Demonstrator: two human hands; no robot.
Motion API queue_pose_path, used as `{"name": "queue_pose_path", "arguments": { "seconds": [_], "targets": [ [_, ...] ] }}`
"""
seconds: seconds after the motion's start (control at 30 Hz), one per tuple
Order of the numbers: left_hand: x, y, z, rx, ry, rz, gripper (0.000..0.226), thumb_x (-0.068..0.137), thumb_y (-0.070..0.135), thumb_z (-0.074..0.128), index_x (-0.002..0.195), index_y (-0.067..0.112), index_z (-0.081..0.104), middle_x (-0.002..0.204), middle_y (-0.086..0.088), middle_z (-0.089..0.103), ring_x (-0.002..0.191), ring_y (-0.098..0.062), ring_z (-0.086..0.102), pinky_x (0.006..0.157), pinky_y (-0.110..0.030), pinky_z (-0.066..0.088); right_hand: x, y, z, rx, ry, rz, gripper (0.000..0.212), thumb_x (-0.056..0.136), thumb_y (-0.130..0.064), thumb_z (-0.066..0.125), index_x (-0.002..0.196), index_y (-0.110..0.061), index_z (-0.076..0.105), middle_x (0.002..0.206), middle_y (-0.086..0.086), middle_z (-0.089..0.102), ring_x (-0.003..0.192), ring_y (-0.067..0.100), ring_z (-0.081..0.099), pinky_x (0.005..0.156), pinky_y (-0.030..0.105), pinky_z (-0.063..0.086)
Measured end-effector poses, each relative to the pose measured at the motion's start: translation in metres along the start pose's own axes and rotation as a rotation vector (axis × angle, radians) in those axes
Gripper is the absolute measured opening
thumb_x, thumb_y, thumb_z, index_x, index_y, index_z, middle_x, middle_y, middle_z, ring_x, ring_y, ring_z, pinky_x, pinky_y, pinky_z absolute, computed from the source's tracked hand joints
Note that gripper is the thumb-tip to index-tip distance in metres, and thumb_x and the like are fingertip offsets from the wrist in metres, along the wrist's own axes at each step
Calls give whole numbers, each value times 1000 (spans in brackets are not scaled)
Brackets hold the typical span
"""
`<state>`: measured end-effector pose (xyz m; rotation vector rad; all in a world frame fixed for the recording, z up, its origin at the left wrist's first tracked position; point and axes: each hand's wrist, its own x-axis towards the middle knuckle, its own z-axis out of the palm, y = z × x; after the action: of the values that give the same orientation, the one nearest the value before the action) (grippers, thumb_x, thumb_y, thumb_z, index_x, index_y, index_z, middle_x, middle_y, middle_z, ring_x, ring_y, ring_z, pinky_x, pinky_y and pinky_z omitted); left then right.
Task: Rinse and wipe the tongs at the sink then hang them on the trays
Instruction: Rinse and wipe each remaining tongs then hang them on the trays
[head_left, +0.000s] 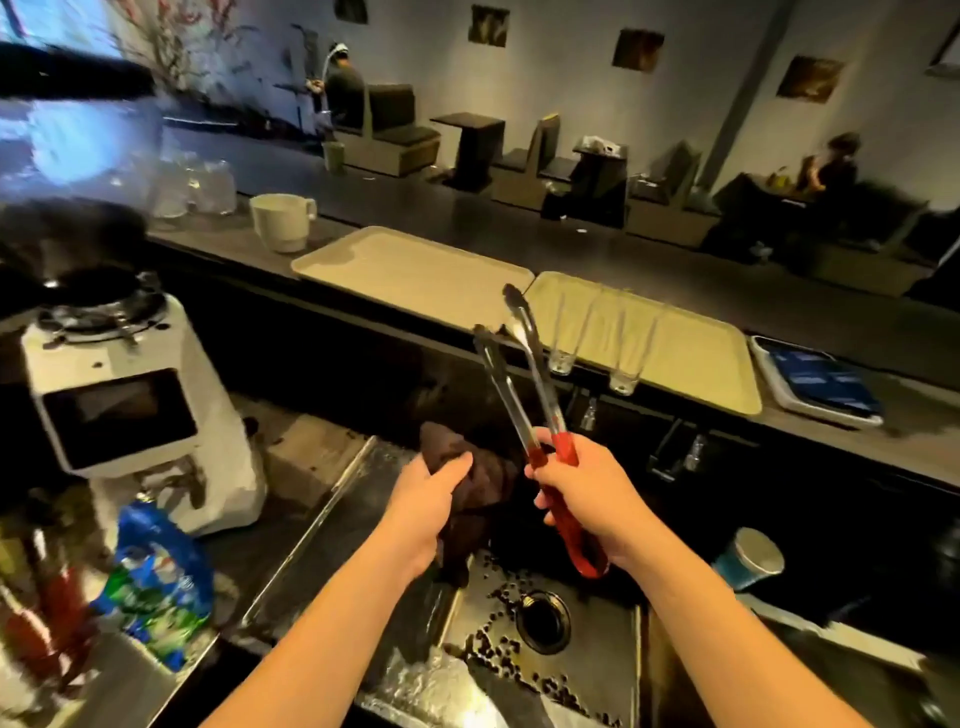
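Note:
My right hand (582, 493) grips the red handles of the metal tongs (514, 364), which point up and away over the steel sink (587, 654) with their tips spread apart. My left hand (431, 499) holds a dark brown cloth (483, 483) just left of the tong handles; the cloth hangs down into the sink. Two beige trays lie on the raised dark counter behind the sink, one on the left (410, 270) and one on the right (691, 353). The tong tips overlap the gap between the trays in the image.
Coffee beans lie scattered around the sink drain (543, 621). Two upturned glasses (597, 332) stand on the right tray. A white coffee grinder (119, 395) and a blue bag (156, 577) are to the left. A white mug (283, 221), a blue-patterned tray (821, 379) and a teal cup (750, 558) are nearby.

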<state>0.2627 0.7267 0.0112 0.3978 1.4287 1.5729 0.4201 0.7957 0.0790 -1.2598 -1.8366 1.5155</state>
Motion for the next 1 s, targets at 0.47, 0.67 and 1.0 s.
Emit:
{"name": "queue_pose_path", "arguments": {
  "seconds": [0.47, 0.67, 1.0],
  "targets": [
    [38, -17, 116, 87, -175, -96, 17, 96, 21, 63, 112, 15, 67, 109, -12, 75, 101, -29, 72, 90, -45, 58, 83, -2, -191, 160, 449, 323, 25, 91, -31, 40, 91, -9, 53, 75, 11, 52, 58, 24, 52, 53, 31, 46],
    [52, -15, 118, 112, -164, -88, 20, 95, 20, 63, 113, 13, 68, 110, -12, 75, 103, -29, 71, 98, -49, 54, 120, -9, -195, -688, 418, 291, 33, 94, -32, 47, 98, -2, 61, 105, 19, 60, 88, 34, 59, 75, 38, 48],
    [64, -12, 105, 92, -115, -96, 18, 96, 17, 61, 112, 9, 68, 108, -15, 75, 100, -31, 72, 92, -46, 57, 161, -8, -171, -865, 526, 302, 59, 88, -46, 54, 129, -3, 51, 116, 13, 41, 98, 35, 57, 69, 39, 43]
  ]
}}
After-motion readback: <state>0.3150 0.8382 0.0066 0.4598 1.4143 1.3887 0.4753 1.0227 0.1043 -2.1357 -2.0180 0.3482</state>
